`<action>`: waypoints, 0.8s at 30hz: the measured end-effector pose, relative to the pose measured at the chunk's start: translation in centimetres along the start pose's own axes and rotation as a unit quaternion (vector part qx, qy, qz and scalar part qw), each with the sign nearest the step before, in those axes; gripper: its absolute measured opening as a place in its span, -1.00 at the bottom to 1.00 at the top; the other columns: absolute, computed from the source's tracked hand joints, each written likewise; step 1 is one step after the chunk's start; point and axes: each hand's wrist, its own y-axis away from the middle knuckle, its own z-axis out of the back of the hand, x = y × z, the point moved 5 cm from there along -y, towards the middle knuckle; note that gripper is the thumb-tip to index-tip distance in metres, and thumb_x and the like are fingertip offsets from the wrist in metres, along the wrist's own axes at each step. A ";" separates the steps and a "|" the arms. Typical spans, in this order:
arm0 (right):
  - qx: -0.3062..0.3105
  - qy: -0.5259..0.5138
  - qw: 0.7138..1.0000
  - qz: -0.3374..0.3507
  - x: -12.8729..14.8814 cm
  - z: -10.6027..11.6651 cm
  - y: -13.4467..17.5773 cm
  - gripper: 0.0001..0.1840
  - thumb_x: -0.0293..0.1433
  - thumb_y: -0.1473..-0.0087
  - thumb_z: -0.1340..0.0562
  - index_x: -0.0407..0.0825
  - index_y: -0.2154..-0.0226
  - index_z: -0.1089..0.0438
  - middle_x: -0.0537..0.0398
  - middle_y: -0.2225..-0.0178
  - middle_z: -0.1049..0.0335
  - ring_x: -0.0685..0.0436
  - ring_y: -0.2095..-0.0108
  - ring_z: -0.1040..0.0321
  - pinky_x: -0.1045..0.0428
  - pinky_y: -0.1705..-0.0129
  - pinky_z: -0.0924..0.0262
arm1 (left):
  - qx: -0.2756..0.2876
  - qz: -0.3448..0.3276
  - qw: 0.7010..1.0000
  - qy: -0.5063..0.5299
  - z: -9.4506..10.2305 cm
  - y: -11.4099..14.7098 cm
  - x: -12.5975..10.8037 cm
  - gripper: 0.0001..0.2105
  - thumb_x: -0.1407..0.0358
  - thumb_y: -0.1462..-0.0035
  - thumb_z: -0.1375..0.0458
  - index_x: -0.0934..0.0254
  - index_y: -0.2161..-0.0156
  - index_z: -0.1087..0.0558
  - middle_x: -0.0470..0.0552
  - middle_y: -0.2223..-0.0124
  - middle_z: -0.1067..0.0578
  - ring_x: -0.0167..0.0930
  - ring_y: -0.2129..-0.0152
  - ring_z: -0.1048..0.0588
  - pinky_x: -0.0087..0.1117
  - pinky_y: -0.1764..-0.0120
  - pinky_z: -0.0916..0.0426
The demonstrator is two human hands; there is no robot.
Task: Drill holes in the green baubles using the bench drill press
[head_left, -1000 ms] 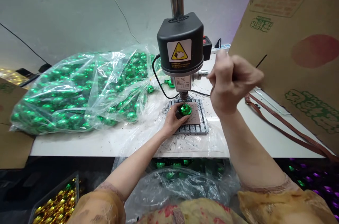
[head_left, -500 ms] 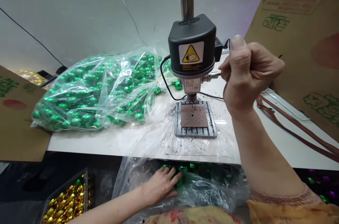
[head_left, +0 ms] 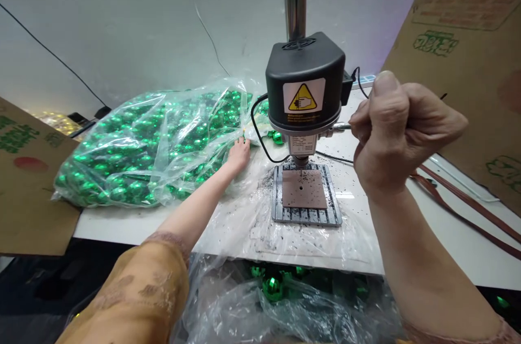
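My right hand (head_left: 393, 129) is closed in a fist around the metal feed handle (head_left: 342, 127) of a small black drill press (head_left: 306, 81). Out to the left, my left hand (head_left: 239, 155) reaches the mouth of a clear plastic bag (head_left: 158, 140) full of shiny green mirror balls. Its fingers are bent down close together; what lies under them is hidden. Beneath the drill chuck, a brown square pad (head_left: 304, 197) with a small hole rests on the grey slotted base (head_left: 307, 217). Nothing sits on the pad's hole.
Below the table edge, an open plastic bag holds more green mirror balls (head_left: 272, 288). Dark shavings lie around the base. Cardboard boxes (head_left: 459, 56) flank both sides, and a brown strap (head_left: 459, 205) lies at right. A loose green ball (head_left: 278, 138) lies behind the cable.
My left hand has moved from the lower bag up to the mouth of the bag on the table, where a green ball was visible. My right hand stays on the handle. The view has shifted slightly.
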 end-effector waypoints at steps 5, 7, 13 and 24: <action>0.002 0.013 1.000 -0.002 0.1 0.0 0.0 -0.55 -0.42 -0.19 -0.21 -0.01 0.70 -0.19 0.24 0.73 -0.03 0.12 0.67 -0.02 0.02 0.54 0.08 | 0.000 0.015 0.998 0.059 -1.0 -2.5 1.2 -0.66 0.52 0.01 -0.20 0.34 0.07 -0.44 0.35 -0.13 -0.39 0.05 -0.15 -0.29 0.07 -0.18 -0.19; 0.003 0.008 1.000 -0.001 0.2 0.0 0.1 -0.55 -0.45 -0.19 -0.19 -0.01 0.70 -0.16 0.24 0.74 0.00 0.12 0.68 -0.02 0.02 0.54 0.06 | -0.008 0.018 0.995 0.101 -1.1 -2.7 1.5 -0.69 0.50 0.03 -0.23 0.32 0.11 -0.46 0.29 -0.06 -0.44 0.02 -0.12 -0.33 0.07 -0.19 -0.20; 0.003 0.015 1.000 0.003 0.4 0.0 0.0 -0.56 -0.48 -0.18 -0.20 -0.03 0.70 -0.19 0.26 0.73 -0.08 0.16 0.69 -0.01 0.05 0.57 0.07 | -0.030 0.030 0.944 0.327 -0.9 0.6 0.6 -0.69 0.21 -0.20 -0.11 0.23 -0.03 -0.38 0.04 0.18 -0.51 -0.31 0.22 -0.51 -0.16 0.10 -0.50; 0.020 0.039 0.999 0.018 0.1 0.3 0.2 -0.53 -0.32 -0.25 -0.18 -0.05 0.67 -0.21 0.30 0.72 -0.09 0.21 0.70 0.02 0.11 0.60 0.04 | 0.028 0.051 0.794 0.605 -2.1 13.1 -6.5 -0.53 0.04 -0.01 -0.37 0.16 0.08 -0.31 -0.04 0.21 -0.55 -0.38 0.28 -0.57 -0.30 0.19 -0.50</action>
